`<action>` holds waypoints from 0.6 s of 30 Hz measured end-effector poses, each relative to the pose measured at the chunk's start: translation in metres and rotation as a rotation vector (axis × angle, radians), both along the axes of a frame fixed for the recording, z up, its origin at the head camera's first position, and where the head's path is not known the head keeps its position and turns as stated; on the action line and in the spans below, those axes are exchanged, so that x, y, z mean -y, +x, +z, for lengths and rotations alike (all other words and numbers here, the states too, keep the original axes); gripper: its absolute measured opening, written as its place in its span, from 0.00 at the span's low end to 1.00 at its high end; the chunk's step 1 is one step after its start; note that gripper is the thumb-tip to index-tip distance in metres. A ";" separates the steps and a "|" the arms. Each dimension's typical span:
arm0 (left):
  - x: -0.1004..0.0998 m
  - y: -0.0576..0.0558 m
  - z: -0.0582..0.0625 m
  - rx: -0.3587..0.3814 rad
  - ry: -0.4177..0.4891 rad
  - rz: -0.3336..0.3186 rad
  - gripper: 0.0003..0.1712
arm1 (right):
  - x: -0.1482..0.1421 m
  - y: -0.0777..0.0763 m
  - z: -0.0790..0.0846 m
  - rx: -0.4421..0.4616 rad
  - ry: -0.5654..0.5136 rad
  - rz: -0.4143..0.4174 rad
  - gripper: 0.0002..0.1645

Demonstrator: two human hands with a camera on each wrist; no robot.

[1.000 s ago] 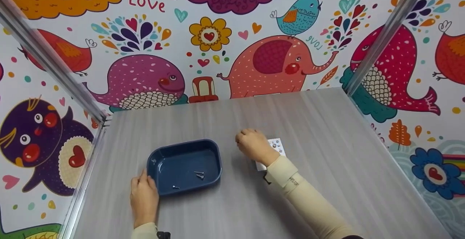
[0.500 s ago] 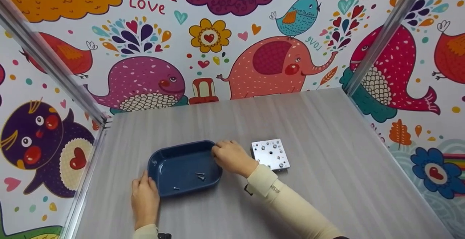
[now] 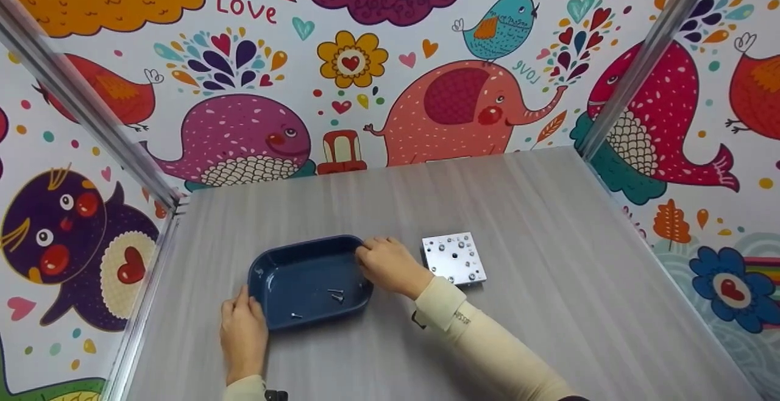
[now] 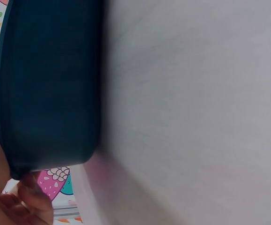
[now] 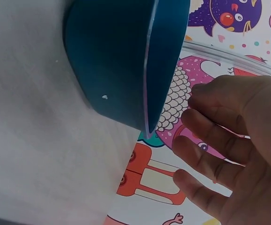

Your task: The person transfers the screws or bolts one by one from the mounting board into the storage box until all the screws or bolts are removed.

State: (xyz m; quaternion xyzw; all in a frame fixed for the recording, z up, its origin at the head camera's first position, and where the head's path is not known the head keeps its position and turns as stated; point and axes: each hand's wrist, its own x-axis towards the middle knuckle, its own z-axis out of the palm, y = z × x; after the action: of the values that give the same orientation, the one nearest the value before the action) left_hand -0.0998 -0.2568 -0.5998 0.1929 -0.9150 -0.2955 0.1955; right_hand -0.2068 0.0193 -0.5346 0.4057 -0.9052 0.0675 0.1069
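Note:
A dark blue plastic tray (image 3: 298, 285) stands on the table, with several small metal screws (image 3: 337, 297) on its floor. My left hand (image 3: 244, 334) grips the tray's left end; in the left wrist view, thumb and curled fingers (image 4: 34, 199) lie on either side of the rim. Over the tray's right end hovers my right hand (image 3: 393, 265). The right wrist view shows its fingers (image 5: 198, 154) loosely spread, holding nothing, beside the tray wall (image 5: 112, 56). A small glint, likely a screw, shows in the tray just below it.
Right of the tray lies a square silver metal block (image 3: 454, 259) with holes and several screw heads in its top. The grey wood-grain table (image 3: 536, 224) ends at printed cartoon walls (image 3: 244, 72) behind and at both sides, with metal frame posts (image 3: 646, 60) at the corners.
My right hand has moved left from in front of the metal block to the tray's right rim. The block came into full view, and a small glint now shows below the hand. My left hand stays put.

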 end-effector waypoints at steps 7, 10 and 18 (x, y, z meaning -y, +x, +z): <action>-0.001 -0.001 0.000 -0.024 -0.009 -0.005 0.22 | -0.019 -0.005 -0.001 0.021 -0.001 -0.031 0.05; -0.001 -0.001 0.000 -0.019 -0.009 -0.009 0.22 | -0.035 -0.009 -0.001 0.029 -0.019 -0.046 0.07; 0.000 0.001 0.001 -0.008 0.008 -0.010 0.22 | -0.091 -0.016 0.000 0.012 -0.128 -0.082 0.07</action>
State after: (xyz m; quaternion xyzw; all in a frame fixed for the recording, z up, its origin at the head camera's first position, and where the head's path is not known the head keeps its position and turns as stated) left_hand -0.0990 -0.2565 -0.5988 0.1879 -0.9140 -0.3008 0.1971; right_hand -0.2223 0.1108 -0.5351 0.3604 -0.9154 0.1232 0.1300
